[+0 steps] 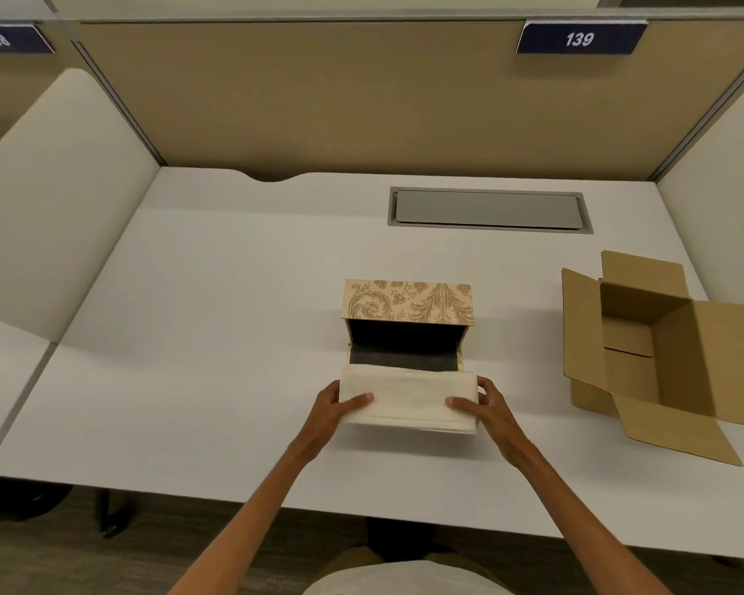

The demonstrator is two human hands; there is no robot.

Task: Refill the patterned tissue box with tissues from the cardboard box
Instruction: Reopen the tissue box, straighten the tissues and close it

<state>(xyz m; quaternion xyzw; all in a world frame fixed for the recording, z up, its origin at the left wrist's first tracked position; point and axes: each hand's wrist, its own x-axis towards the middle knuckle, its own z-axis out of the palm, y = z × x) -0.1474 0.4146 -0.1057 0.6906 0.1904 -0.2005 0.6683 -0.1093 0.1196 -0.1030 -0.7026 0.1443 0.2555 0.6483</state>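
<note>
A stack of white tissues (pixel 409 399) is held between both hands just in front of the patterned tissue box (pixel 406 302). My left hand (pixel 338 407) grips the stack's left end and my right hand (pixel 484 407) grips its right end. The patterned box lies in the middle of the desk with its dark inside open toward me; the stack's far edge is at the opening. The cardboard box (pixel 658 350) stands open at the right, its flaps spread, and no tissues show inside it.
The white desk (pixel 211 337) has beige partition walls at the back and both sides. A grey cable hatch (pixel 488 208) is set into the desk behind the patterned box. The desk's front edge runs just below my forearms.
</note>
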